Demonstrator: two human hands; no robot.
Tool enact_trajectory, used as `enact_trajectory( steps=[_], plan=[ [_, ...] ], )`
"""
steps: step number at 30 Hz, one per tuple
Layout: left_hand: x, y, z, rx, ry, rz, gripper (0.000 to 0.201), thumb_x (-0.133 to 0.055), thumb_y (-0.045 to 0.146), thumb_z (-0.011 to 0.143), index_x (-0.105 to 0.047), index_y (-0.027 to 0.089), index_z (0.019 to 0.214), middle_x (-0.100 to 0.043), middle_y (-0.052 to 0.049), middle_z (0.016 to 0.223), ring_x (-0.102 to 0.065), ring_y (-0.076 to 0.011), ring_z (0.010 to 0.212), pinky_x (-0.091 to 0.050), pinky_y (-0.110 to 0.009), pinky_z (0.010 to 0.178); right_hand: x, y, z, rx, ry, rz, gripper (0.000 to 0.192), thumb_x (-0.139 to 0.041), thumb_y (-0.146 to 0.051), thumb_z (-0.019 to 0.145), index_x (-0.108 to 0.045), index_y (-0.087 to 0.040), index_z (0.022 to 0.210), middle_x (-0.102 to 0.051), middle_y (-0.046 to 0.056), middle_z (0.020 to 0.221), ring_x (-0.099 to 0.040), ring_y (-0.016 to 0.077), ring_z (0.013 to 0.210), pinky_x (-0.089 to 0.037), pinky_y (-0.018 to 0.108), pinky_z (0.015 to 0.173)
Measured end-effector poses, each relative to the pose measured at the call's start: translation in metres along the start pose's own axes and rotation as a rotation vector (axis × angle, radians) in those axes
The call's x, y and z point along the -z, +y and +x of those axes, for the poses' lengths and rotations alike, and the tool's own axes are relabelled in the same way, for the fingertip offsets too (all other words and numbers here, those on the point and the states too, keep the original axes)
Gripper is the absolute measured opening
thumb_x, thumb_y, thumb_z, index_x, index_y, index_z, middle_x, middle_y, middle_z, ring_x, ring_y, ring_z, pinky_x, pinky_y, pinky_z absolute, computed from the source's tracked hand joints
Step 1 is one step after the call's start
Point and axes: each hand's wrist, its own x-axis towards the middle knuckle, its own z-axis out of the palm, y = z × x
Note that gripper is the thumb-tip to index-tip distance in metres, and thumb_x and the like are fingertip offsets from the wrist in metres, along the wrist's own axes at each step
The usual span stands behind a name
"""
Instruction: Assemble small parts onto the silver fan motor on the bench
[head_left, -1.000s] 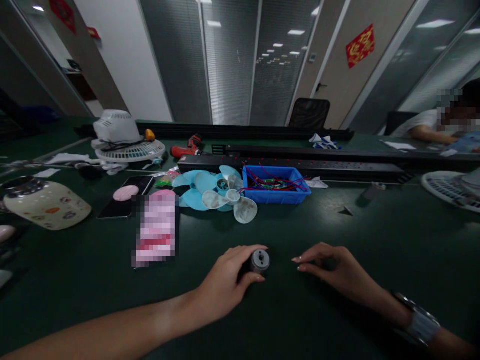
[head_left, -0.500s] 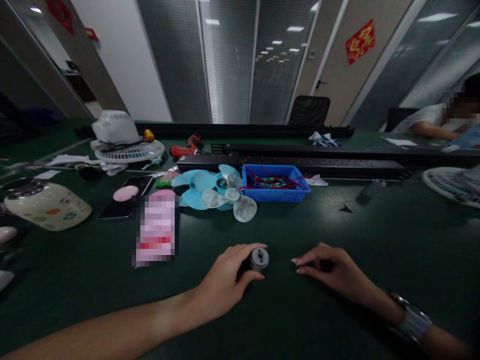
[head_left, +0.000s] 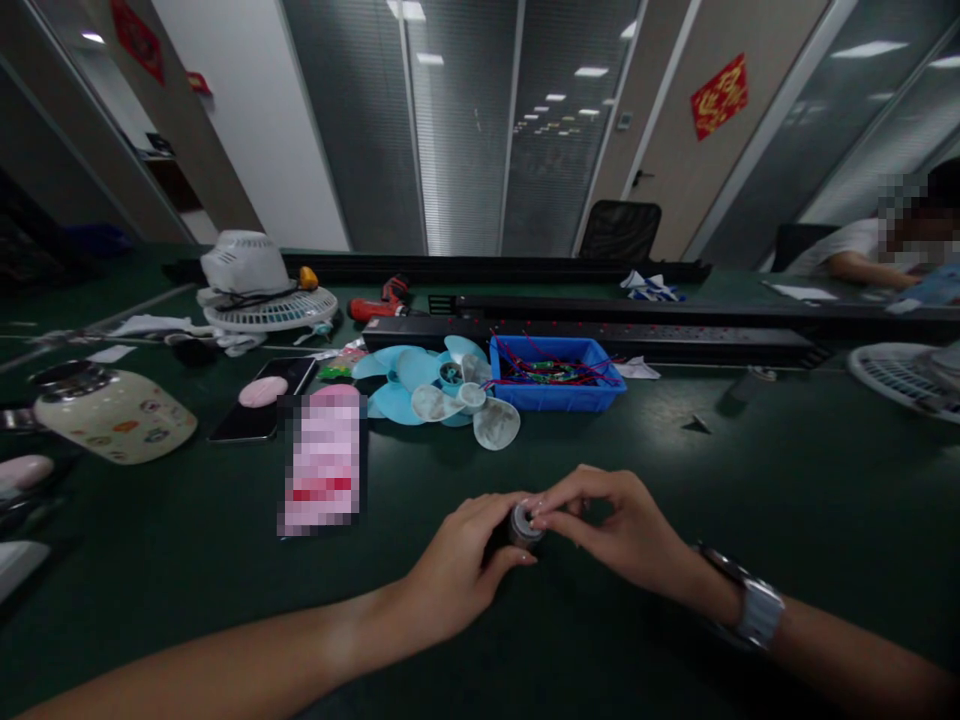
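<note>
A small grey metal cylinder, a motor-like part [head_left: 520,525], sits low on the dark green table [head_left: 750,470]. My left hand [head_left: 457,570] grips it from the left, thumb and fingers around its body. From the right, my right hand [head_left: 607,525] reaches in, fingertips resting on the cylinder's front face. A metal watch is on my right wrist. Most of the cylinder is hidden by my fingers.
Behind my hands lie light blue and clear fan blades [head_left: 439,395], a blue bin of red wires [head_left: 555,372], a phone [head_left: 262,405], a patterned jar [head_left: 112,425], a white fan grille [head_left: 259,300] and a red drill [head_left: 379,300]. Another person sits at the far right [head_left: 862,255].
My right hand has moved left from the bare table onto the cylinder's face. My left hand keeps its grip.
</note>
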Motion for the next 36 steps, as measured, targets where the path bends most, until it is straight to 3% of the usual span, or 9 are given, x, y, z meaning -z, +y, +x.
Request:
enact_trajectory(
  steps=[12, 20, 25, 31, 36],
  plan=[
    [-0.001, -0.002, 0.0, -0.012, 0.004, -0.006, 0.045, -0.071, 0.012, 0.083, -0.057, 0.021, 0.126, -0.067, -0.006, 0.123, -0.062, -0.0244, 0.112, -0.047, -0.04, 0.098, -0.01, 0.003, -0.004, 0.024, 0.074, 0.093, 0.011, -0.072, -0.015, 0.084, -0.076, -0.026, 0.083, -0.079, -0.002, 0.087, -0.068, 0.0149, 0.072, -0.047, 0.025, 0.061],
    [-0.002, -0.003, -0.001, -0.045, 0.026, 0.002, 0.047, -0.069, 0.009, 0.083, -0.057, 0.022, 0.127, -0.067, -0.007, 0.122, -0.062, -0.0241, 0.111, -0.047, -0.04, 0.098, -0.015, 0.002, -0.003, -0.016, 0.055, 0.115, 0.01, -0.072, -0.016, 0.084, -0.076, -0.025, 0.083, -0.079, -0.001, 0.087, -0.067, 0.0139, 0.069, -0.046, 0.025, 0.061],
    [-0.001, -0.001, 0.0, -0.03, 0.014, -0.004, 0.042, -0.069, 0.009, 0.083, -0.059, 0.018, 0.123, -0.069, -0.009, 0.118, -0.063, -0.0251, 0.108, -0.049, -0.041, 0.095, -0.017, 0.001, -0.004, -0.088, 0.03, 0.12, 0.009, -0.075, -0.021, 0.083, -0.077, -0.026, 0.09, -0.077, -0.002, 0.081, -0.059, 0.0116, 0.059, -0.043, 0.024, 0.054],
    [0.0, -0.001, 0.001, -0.04, 0.012, -0.005, 0.041, -0.068, 0.011, 0.084, -0.059, 0.02, 0.123, -0.069, -0.008, 0.119, -0.064, -0.0249, 0.108, -0.049, -0.04, 0.095, -0.016, 0.003, -0.006, -0.086, 0.043, 0.162, 0.016, -0.08, -0.022, 0.077, -0.075, -0.023, 0.092, -0.076, 0.0, 0.082, -0.053, 0.0089, 0.054, -0.044, 0.021, 0.051],
    [0.0, 0.0, 0.0, -0.013, 0.011, 0.005, 0.042, -0.07, 0.014, 0.084, -0.058, 0.02, 0.124, -0.069, -0.009, 0.119, -0.064, -0.0259, 0.108, -0.049, -0.042, 0.096, -0.017, 0.005, -0.007, -0.133, 0.099, 0.231, 0.023, -0.084, -0.025, 0.072, -0.073, -0.021, 0.092, -0.076, 0.003, 0.084, -0.056, 0.01, 0.054, -0.047, 0.021, 0.049]
  ],
)
